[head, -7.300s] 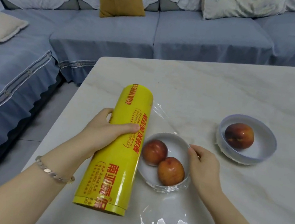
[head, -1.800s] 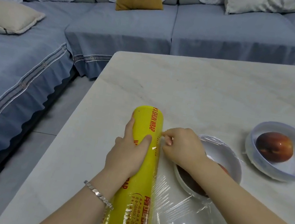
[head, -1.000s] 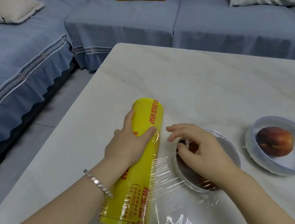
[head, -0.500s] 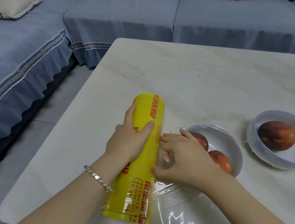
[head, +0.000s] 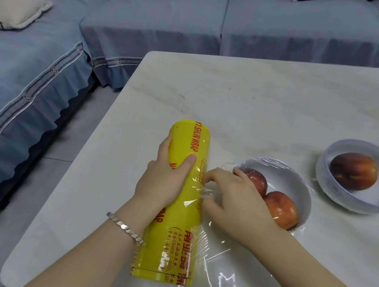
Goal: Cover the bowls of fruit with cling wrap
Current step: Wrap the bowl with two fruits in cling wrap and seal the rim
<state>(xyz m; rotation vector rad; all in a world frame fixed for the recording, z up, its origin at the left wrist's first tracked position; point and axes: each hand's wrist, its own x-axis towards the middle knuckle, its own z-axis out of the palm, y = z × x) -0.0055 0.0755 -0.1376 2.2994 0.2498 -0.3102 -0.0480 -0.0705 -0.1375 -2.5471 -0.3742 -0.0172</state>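
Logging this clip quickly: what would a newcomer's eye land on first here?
A yellow roll lies near the table's left edge, held by the left hand. Beside it, the right hand pinches film next to a bowl holding two peaches. A second bowl with one peach sits at far right.

Left hand (head: 164,181) grips the yellow cling wrap roll (head: 174,236), which lies on the pale surface (head: 252,103). Right hand (head: 234,201) pinches film (head: 230,283) at the roll's edge, just beside the near bowl (head: 287,179) with two fruits (head: 280,208). The far bowl (head: 375,197) holds one fruit (head: 353,170). Blue sofa (head: 302,29) behind.
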